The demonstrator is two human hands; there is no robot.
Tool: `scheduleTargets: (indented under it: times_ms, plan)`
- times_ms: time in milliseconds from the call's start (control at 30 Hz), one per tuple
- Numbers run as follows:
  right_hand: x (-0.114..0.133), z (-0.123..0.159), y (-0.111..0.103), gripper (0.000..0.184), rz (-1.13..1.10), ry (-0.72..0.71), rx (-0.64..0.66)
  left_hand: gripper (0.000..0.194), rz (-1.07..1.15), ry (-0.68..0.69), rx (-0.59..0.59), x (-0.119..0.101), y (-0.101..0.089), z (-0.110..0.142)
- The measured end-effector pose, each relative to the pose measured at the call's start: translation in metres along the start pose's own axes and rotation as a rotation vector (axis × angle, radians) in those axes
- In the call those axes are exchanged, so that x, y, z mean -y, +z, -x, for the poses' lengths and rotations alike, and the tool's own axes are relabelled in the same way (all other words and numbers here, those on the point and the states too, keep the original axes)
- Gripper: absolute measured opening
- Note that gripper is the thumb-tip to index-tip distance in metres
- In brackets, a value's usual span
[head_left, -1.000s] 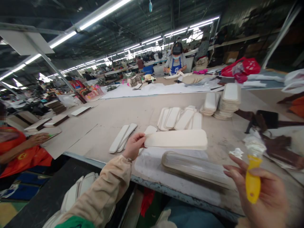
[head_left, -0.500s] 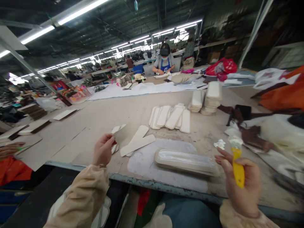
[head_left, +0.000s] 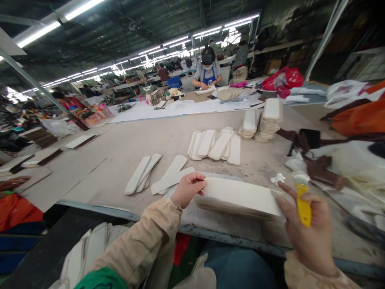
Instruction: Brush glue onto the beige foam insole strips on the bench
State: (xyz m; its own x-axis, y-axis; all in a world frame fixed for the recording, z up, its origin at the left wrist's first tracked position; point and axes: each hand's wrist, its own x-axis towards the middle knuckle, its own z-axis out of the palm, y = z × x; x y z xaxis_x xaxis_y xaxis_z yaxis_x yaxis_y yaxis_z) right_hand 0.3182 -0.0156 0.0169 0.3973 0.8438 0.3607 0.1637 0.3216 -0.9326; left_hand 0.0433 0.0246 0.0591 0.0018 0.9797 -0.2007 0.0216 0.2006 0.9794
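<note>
My left hand pinches the left end of a long cream strip with rounded corners. It is tilted just above a stack of like strips near the table's front edge. My right hand is wrapped round a yellow-handled brush, its head coated in white paste. The fingertips of that hand are at the strip's right end, where blur hides whether they grip it. A lump of white paste lies on the table just beyond.
Loose strips and a small pile lie to the left. Fanned strips and taller stacks stand farther back. Brown straps and plastic bags crowd the right. A co-worker sits across the table.
My left hand has moved right from the small pile of strips to the front stack. A strip now spans between my hands above that stack. The brush stays in my right hand.
</note>
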Motion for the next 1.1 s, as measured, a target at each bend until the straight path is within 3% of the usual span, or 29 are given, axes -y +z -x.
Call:
scheduleTargets:
  times_ms: [200,300,767,1100]
  plan:
    - [-0.011,-0.003,0.004,0.049,0.471,-0.081,-0.024,0.025,-0.449,0.044,-0.046,0.018,-0.022,-0.011]
    - [-0.015,-0.002,0.007,0.048,0.547,-0.076,0.024,0.026,-0.578,0.037,-0.034,0.025,-0.026,-0.011]
    - [-0.03,0.004,0.011,0.043,0.739,-0.204,0.091,0.041,-0.772,0.041,0.02,0.036,-0.028,-0.011]
    - [-0.034,0.006,0.006,0.04,0.817,-0.208,0.133,0.033,-0.823,0.038,0.087,0.034,-0.029,-0.016]
